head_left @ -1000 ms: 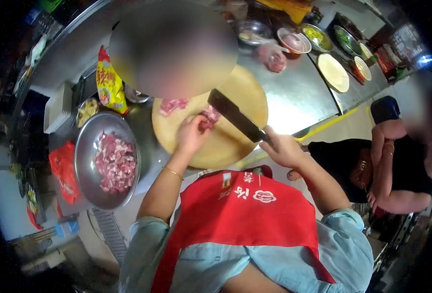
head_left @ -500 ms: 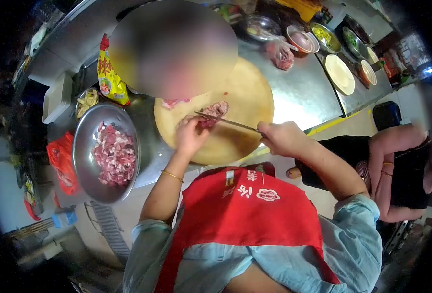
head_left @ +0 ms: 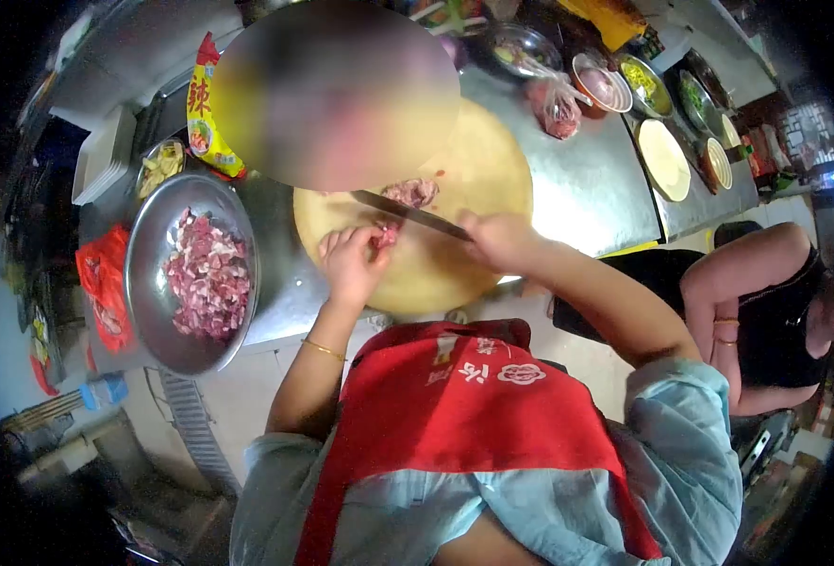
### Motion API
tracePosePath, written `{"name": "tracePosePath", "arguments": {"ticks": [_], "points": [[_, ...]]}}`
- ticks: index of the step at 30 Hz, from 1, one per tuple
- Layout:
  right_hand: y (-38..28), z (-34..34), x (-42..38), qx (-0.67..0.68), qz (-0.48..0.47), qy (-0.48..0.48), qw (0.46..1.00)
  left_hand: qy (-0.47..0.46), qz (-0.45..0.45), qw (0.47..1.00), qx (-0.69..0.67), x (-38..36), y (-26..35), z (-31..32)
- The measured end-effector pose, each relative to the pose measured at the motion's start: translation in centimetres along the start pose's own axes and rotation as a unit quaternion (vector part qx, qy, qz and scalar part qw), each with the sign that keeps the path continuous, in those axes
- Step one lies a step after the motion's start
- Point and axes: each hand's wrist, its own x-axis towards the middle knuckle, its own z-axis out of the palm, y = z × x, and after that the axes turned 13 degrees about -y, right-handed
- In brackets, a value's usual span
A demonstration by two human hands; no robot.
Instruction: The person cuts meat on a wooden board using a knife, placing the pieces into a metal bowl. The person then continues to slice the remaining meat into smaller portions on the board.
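My right hand (head_left: pixel 502 241) grips the handle of a knife (head_left: pixel 415 215), whose blade points left over the round cutting board (head_left: pixel 488 160). In my left hand (head_left: pixel 349 259), the fingertips are closed on a small piece of raw meat (head_left: pixel 386 235), just below the blade. Beyond the knife, a larger lump of raw meat (head_left: pixel 411 193) lies on the board. A blurred patch covers the board's upper left part. To the left stands a steel bowl (head_left: pixel 143 292) holding a heap of cut meat (head_left: pixel 208 283).
A red plastic bag (head_left: pixel 106 274) lies left of the bowl, near a yellow packet (head_left: pixel 208 127). At right are a bag of meat (head_left: pixel 557 111), a white plate (head_left: pixel 664 160) and several bowls. A person with crossed arms (head_left: pixel 747 302) sits to my right.
My left hand has moved slightly left and down, drawing a small meat piece away from the lump. My right hand and the knife have shifted left.
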Motion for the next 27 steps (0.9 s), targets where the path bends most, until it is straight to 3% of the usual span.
{"name": "tracePosePath", "arguments": {"ticks": [3, 6, 8, 13, 19, 22, 27], "points": [[2.7, 0.3, -5.2, 0.085, 0.048, -0.039, 0.994, 0.024, 0.003, 1.0, 0.0, -0.6, -0.2, 0.7], [-0.8, -0.2, -8.4, 0.143, 0.11, -0.083, 0.98, 0.023, -0.004, 1.0, 0.005, -0.6, 0.5, 0.4], [-1.7, 1.9, -8.0, 0.08, 0.077, 0.001, 0.994, 0.025, -0.011, 1.0, 0.012, -0.2, 0.5, 0.4], [-2.8, 1.2, -7.6, 0.099, 0.028, 0.002, 0.995, 0.012, -0.002, 1.0, 0.02, -0.1, 0.4, 0.3], [-3.0, 0.7, -4.7, 0.077, 0.035, -0.037, 0.996, 0.012, -0.011, 1.0, 0.009, -0.1, 0.2, 0.3], [-3.1, 3.0, 1.2, 0.019, 0.005, 0.071, 0.997, 0.02, 0.001, 1.0, 0.008, 0.0, -0.1, 0.5], [-4.7, 1.3, 2.3, 0.056, -0.015, 0.069, 0.996, -0.023, -0.056, 0.998, -0.005, -0.1, 0.4, -0.5]]}}
